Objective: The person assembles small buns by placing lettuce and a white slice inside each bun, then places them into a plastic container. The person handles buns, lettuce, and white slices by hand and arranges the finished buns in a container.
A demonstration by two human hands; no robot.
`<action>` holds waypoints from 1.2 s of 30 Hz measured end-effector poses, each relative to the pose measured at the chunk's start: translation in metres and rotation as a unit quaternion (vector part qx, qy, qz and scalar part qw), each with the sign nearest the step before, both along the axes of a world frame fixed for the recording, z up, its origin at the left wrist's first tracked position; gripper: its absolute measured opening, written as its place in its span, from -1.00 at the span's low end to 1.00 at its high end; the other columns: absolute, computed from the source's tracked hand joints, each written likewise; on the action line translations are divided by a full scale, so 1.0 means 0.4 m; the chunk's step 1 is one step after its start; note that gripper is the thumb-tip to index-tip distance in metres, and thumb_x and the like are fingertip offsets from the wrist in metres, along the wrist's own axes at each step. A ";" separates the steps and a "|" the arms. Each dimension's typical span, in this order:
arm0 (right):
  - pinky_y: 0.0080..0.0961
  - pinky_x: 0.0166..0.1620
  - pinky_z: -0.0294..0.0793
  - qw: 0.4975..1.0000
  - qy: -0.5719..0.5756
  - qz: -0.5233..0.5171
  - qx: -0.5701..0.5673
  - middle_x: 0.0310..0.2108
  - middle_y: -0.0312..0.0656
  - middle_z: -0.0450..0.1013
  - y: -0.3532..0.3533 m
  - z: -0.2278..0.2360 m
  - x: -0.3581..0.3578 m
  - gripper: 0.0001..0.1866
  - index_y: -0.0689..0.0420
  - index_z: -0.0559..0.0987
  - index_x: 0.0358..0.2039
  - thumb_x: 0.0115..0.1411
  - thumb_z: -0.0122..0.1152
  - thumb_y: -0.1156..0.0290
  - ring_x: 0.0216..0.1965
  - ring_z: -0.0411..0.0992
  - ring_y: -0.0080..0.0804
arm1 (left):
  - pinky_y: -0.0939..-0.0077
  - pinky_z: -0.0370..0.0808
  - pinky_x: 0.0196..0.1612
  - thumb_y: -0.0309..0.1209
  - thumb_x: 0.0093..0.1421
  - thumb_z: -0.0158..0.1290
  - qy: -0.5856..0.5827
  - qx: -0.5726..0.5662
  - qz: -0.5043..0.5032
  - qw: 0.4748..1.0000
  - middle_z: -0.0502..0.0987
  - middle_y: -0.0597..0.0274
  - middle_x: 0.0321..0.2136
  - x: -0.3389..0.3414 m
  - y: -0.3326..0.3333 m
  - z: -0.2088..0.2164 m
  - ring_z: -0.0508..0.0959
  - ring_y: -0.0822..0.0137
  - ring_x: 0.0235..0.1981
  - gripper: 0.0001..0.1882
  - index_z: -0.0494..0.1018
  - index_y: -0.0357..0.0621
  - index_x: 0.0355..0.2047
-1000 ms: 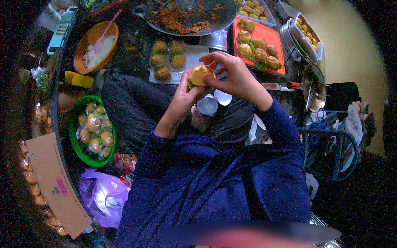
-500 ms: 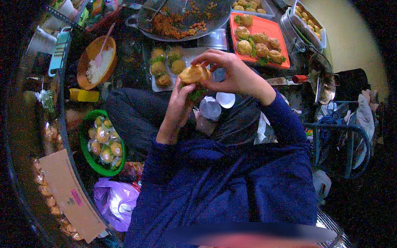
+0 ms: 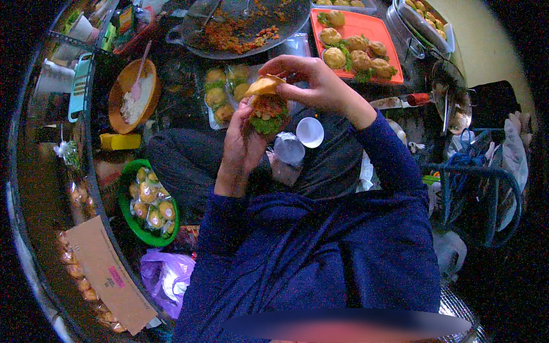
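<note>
Over my lap I hold a round golden pastry puff (image 3: 264, 87) with both hands. Its top half is tilted up, baring orange-red shredded filling and a frill of green lettuce (image 3: 267, 123) inside. My left hand (image 3: 237, 128) is closed around the lower part from the left, thumb near the filling. From the right, the fingers of my right hand (image 3: 311, 86) pinch the raised top. Just below, a white paper baking cup (image 3: 310, 132) lies beside a stack of clear wrappers or cups (image 3: 289, 150). The underside of the puff is hidden.
A wok (image 3: 246, 34) with orange filling stands ahead, left of a red tray (image 3: 374, 48) of filled puffs. A clear box (image 3: 219, 121) of puffs sits behind my hands. Left are a wooden bowl (image 3: 117, 117) of white shreds and a green basket (image 3: 127, 208) of wrapped puffs.
The puff's top half has been lifted, so the orange filling and lettuce now show. My right hand has shifted slightly up and left.
</note>
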State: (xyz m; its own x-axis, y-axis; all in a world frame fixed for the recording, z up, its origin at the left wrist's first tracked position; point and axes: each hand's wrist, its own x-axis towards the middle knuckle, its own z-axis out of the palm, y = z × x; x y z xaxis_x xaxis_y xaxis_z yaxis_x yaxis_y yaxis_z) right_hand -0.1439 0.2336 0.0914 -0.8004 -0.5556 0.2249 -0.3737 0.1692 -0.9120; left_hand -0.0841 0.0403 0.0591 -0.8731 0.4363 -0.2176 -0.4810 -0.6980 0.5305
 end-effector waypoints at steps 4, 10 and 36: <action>-0.48 0.02 0.41 0.998 -0.041 0.013 -0.053 -0.12 -0.22 0.47 0.006 -0.023 -0.005 -0.65 0.21 0.44 -0.02 0.23 0.11 0.34 -0.05 0.42 -0.49 | 0.13 0.34 0.13 -0.26 0.27 -0.19 0.015 -0.034 -0.001 0.999 0.38 0.14 0.04 -0.018 0.012 -0.001 0.39 0.18 0.08 -0.53 0.17 -0.13 0.15; -0.45 -0.01 0.43 0.995 0.057 -0.059 -0.063 -0.13 -0.15 0.44 -0.004 -0.083 -0.005 -0.65 0.15 0.48 -0.05 0.16 0.16 0.32 -0.07 0.42 -0.38 | 0.12 0.33 0.13 -0.19 0.27 -0.17 0.036 -0.169 0.042 0.984 0.43 0.13 0.02 -0.027 0.030 -0.015 0.42 0.19 0.04 -0.53 0.28 -0.14 0.12; -0.21 -0.02 0.37 0.606 -0.156 -0.641 0.444 -0.24 -0.06 0.45 0.478 -0.497 0.529 -0.64 0.10 0.63 -0.40 -0.21 0.41 0.18 -0.11 0.36 -0.03 | 0.02 0.27 0.20 -0.21 0.25 -0.09 0.006 0.012 -0.034 0.999 0.22 -0.11 0.16 -0.066 0.072 -0.057 0.19 -0.16 0.22 -0.41 0.12 -0.29 0.20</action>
State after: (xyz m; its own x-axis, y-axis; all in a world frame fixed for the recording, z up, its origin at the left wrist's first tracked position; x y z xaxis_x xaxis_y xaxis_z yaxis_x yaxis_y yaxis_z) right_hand 0.0678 0.4249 -0.1073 -0.6288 0.7774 0.0188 0.7517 0.6139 -0.2410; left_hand -0.1105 0.0691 0.0361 -0.8435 0.4999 -0.1964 -0.5220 -0.6766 0.5194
